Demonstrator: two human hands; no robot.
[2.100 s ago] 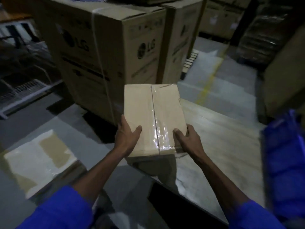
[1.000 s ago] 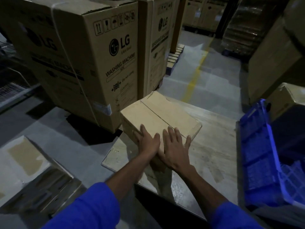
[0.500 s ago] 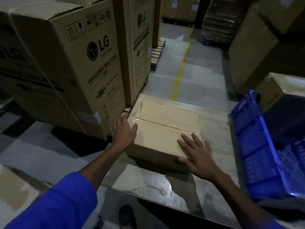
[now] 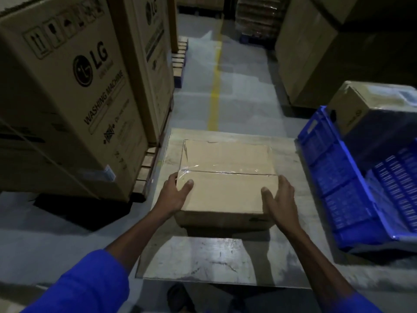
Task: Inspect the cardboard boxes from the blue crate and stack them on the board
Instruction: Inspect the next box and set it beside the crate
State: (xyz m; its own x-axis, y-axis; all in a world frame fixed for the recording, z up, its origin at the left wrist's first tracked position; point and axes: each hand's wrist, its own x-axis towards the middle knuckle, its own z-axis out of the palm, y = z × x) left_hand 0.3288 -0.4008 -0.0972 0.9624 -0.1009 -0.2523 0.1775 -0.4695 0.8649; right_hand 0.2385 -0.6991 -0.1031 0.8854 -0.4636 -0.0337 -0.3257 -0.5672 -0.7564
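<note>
Head view: one cardboard box (image 4: 228, 175) flat on board (image 4: 203, 258), left of blue crate (image 4: 338, 184); left hand (image 4: 174, 195) and right hand (image 4: 281, 201) clasp its near corners (thumbs on top); nothing stacked on it yet; crate contents hidden.

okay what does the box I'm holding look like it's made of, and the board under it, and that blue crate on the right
Cardboard box: plain brown corrugated card, matte, with a glossy clear tape strip along the top seam.
Board: probably wood or laminate; pale grain lines at the far end, a worn, shiny sheen nearer you. Hard to say in this light.
Blue crate: likely moulded plastic, with uniform colour and perforated lattice walls.
</note>
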